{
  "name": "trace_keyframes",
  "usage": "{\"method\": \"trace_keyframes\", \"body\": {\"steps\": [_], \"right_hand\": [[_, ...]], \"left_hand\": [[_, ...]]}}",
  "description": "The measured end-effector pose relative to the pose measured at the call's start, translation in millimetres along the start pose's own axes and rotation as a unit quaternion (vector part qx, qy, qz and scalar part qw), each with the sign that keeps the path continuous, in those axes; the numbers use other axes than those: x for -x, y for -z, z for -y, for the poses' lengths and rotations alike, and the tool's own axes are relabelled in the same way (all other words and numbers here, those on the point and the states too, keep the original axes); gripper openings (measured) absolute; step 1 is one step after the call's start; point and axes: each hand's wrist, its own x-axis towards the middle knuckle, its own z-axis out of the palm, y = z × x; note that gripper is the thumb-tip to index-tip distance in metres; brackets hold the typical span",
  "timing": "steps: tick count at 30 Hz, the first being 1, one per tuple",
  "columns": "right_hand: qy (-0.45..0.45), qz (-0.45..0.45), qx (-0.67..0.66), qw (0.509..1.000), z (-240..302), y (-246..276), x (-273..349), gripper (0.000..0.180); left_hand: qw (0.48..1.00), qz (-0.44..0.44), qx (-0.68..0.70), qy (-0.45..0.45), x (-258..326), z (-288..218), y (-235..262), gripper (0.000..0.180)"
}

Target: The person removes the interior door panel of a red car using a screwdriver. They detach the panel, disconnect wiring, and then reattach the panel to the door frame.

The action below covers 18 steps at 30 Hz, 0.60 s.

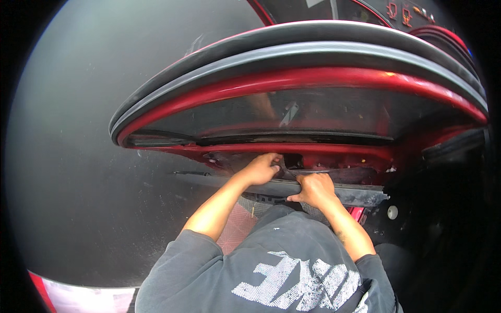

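A red car door [313, 78] stands open in front of me, its window frame edged with a dark rubber seal [292, 52]. Below the glass, a long dark grey trim strip [355, 194] runs across the door's inner face. My left hand [262, 168] reaches over the strip's upper edge, fingers curled onto the bare red metal behind it. My right hand [314, 189] is closed on the strip itself, thumb underneath. Both forearms come up from my grey printed shirt [282, 261].
Dark grey concrete floor [78, 156] fills the left half. A red mesh panel [237, 227] shows under my left arm. A small white round plug [392, 212] sits in the dark door panel at right. A white-and-red surface [78, 297] lies at lower left.
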Motion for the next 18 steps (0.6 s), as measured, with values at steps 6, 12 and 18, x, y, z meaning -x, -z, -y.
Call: {"method": "trace_keyframes", "body": {"steps": [6,12,18], "right_hand": [[-0.014,-0.031,0.005,0.999,14,15,-4,0.061],[-0.026,-0.04,0.006,0.999,31,20,3,0.063],[-0.017,-0.042,0.024,0.999,46,35,4,0.063]], "left_hand": [[0.955,-0.184,-0.125,-0.195,71,-67,3,0.048],[0.881,-0.375,-0.131,-0.258,174,-15,-23,0.032],[0.746,-0.645,0.123,0.114,226,160,-16,0.055]]}}
